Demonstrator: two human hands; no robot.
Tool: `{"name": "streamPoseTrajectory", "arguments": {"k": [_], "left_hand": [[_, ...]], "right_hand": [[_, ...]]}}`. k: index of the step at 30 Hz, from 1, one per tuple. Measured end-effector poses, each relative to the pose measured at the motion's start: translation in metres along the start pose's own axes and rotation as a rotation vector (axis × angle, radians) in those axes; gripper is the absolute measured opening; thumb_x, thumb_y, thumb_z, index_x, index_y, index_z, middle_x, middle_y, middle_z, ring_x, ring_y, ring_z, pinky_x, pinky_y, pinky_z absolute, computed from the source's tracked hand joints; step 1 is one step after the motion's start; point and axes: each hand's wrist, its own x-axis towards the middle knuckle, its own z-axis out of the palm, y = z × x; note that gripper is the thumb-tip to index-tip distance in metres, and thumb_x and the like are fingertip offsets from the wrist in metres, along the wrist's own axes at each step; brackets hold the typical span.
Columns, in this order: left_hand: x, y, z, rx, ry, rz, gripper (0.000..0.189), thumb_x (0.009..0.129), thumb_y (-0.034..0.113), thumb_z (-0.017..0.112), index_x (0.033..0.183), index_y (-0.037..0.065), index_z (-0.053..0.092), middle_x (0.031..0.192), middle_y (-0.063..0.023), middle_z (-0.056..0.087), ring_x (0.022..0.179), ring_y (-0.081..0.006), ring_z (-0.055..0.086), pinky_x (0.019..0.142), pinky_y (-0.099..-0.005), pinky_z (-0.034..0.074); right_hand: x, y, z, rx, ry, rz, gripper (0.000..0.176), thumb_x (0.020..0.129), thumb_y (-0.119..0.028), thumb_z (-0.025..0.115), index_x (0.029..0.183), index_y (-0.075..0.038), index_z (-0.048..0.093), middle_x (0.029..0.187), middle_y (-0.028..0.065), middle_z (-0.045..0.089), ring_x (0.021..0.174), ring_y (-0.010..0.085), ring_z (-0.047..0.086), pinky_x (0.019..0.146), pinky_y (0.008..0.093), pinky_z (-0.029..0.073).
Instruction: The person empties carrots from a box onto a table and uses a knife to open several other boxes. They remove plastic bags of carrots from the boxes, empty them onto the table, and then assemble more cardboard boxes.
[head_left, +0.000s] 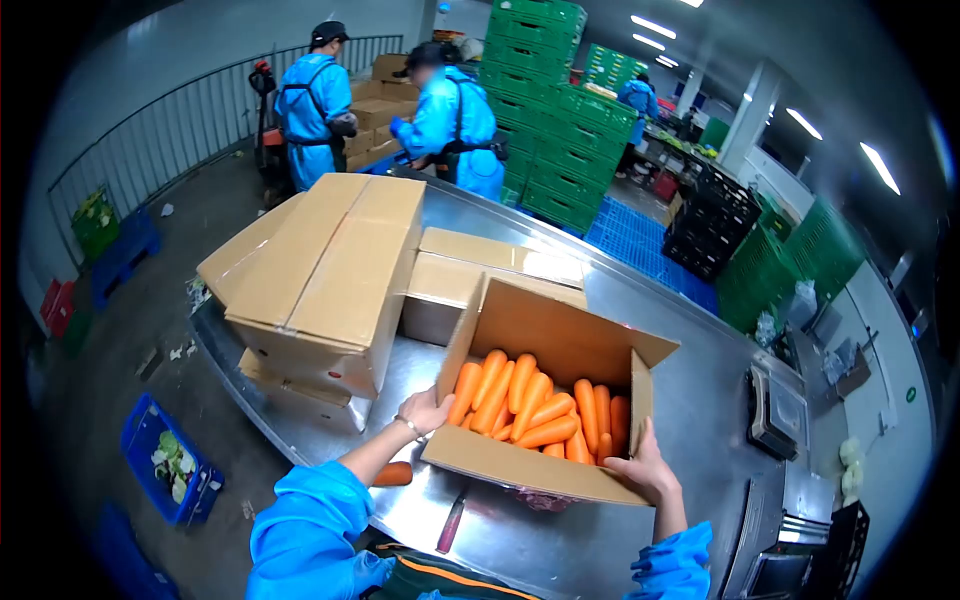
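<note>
An open cardboard box [530, 470] full of orange carrots [530, 400] stands on the steel table in front of me, its flaps folded outward. My left hand [425, 412] grips its left side near the front corner. On the opposite side, my right hand [645, 465] holds the right wall, thumb toward the inside and the other fingers partly hidden behind the cardboard. One loose carrot [392, 474] lies under my left forearm. Between my arms, a knife with a reddish handle [452, 524] rests near the table edge. Something purplish in a bag [541, 499] shows below the front flap.
Closed cartons [320, 260] are stacked on the steel table [690, 400] at left, another carton [495, 262] behind the box. A scale [775, 412] stands at right. A blue crate [172, 460] sits on the floor. Beyond are co-workers [460, 125] and stacked green crates [560, 150].
</note>
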Motion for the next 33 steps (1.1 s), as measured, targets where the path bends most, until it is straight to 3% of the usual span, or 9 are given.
{"name": "streamPoseTrajectory", "arguments": {"k": [4, 7, 9, 11, 20, 21, 23, 29, 33], "left_hand": [[0.009, -0.016, 0.012, 0.030, 0.086, 0.052, 0.051, 0.082, 0.048, 0.043, 0.089, 0.003, 0.065, 0.082, -0.0238, 0.063, 0.084, -0.0416, 0.059, 0.076, -0.0457, 0.047], [0.005, -0.013, 0.003, 0.024, 0.060, 0.091, 0.051, 0.082, 0.048, 0.045, 0.091, 0.002, 0.065, 0.083, -0.0257, 0.062, 0.085, -0.0413, 0.059, 0.077, -0.0454, 0.047], [0.005, -0.011, 0.001, 0.008, 0.035, 0.112, 0.048, 0.081, 0.048, 0.049, 0.091, 0.004, 0.065, 0.084, -0.0266, 0.061, 0.085, -0.0414, 0.059, 0.075, -0.0446, 0.048], [0.015, -0.025, 0.010, 0.035, -0.021, 0.155, 0.046, 0.080, 0.047, 0.051, 0.092, 0.005, 0.065, 0.085, -0.0263, 0.061, 0.085, -0.0415, 0.059, 0.073, -0.0441, 0.048], [-0.025, 0.007, 0.008, -0.269, 0.224, 0.311, 0.030, 0.085, 0.027, 0.053, 0.097, 0.000, 0.060, 0.090, -0.0150, 0.064, 0.088, -0.0319, 0.060, 0.078, -0.0405, 0.045], [-0.031, 0.017, 0.009, -0.285, 0.269, 0.357, 0.024, 0.085, 0.022, 0.054, 0.091, -0.002, 0.059, 0.079, -0.0146, 0.064, 0.072, -0.0277, 0.063, 0.064, -0.0383, 0.050], [-0.047, 0.048, -0.002, -0.532, 0.013, -0.091, 0.017, 0.084, 0.016, 0.056, 0.082, -0.001, 0.057, 0.064, -0.0118, 0.060, 0.050, -0.0208, 0.060, 0.044, -0.0327, 0.048], [-0.099, 0.237, -0.087, -0.462, 0.043, 0.279, 0.018, 0.080, 0.015, 0.061, 0.079, -0.001, 0.054, 0.058, -0.0044, 0.054, 0.038, -0.0130, 0.050, 0.034, -0.0268, 0.040], [-0.090, 0.372, -0.102, 0.218, 0.004, 1.029, 0.016, 0.076, 0.017, 0.054, 0.079, 0.002, 0.058, 0.063, -0.0177, 0.057, 0.056, -0.0318, 0.055, 0.053, -0.0379, 0.043]], "right_hand": [[0.018, 0.008, 0.009, -0.381, -0.026, 0.039, 0.109, 0.064, -0.028, 0.073, 0.140, -0.002, 0.000, 0.137, 0.0294, 0.022, 0.124, 0.0444, 0.030, 0.105, 0.0414, 0.028], [0.014, 0.008, -0.021, -0.479, -0.060, 0.252, 0.081, 0.075, -0.017, 0.056, 0.141, -0.011, 0.010, 0.114, 0.0209, 0.055, 0.103, 0.0368, 0.054, 0.089, 0.0421, 0.044], [0.004, 0.055, -0.036, -0.026, 0.089, 0.244, 0.045, 0.083, -0.027, 0.055, 0.121, -0.006, 0.049, 0.096, 0.0172, 0.064, 0.092, 0.0296, 0.061, 0.079, 0.0374, 0.048], [-0.006, 0.066, -0.049, 0.243, 0.086, 0.427, 0.041, 0.084, -0.034, 0.056, 0.111, -0.004, 0.058, 0.099, 0.0135, 0.064, 0.091, 0.0229, 0.061, 0.077, 0.0341, 0.049], [-0.004, 0.098, 0.007, 1.236, 0.111, 0.383, 0.060, 0.080, -0.034, 0.063, 0.125, 0.001, 0.045, 0.113, 0.0131, 0.057, 0.097, 0.0231, 0.058, 0.081, 0.0326, 0.047], [0.001, 0.118, 0.006, 1.288, 0.092, 0.362, 0.060, 0.080, -0.034, 0.063, 0.125, 0.000, 0.044, 0.113, 0.0134, 0.056, 0.098, 0.0233, 0.058, 0.082, 0.0331, 0.047], [0.016, 0.159, 0.007, 1.379, 0.030, 0.338, 0.061, 0.080, -0.034, 0.063, 0.126, 0.000, 0.043, 0.114, 0.0139, 0.056, 0.100, 0.0236, 0.057, 0.084, 0.0339, 0.047], [-0.009, 0.196, 0.043, 1.682, -0.155, 0.137, 0.059, 0.084, -0.040, 0.055, 0.129, -0.005, 0.040, 0.122, 0.0142, 0.052, 0.109, 0.0298, 0.052, 0.094, 0.0441, 0.041], [-0.018, 0.148, 0.087, 2.022, -0.217, 0.054, 0.059, 0.084, -0.041, 0.054, 0.129, -0.006, 0.041, 0.123, 0.0136, 0.051, 0.110, 0.0297, 0.051, 0.095, 0.0447, 0.039]]}}
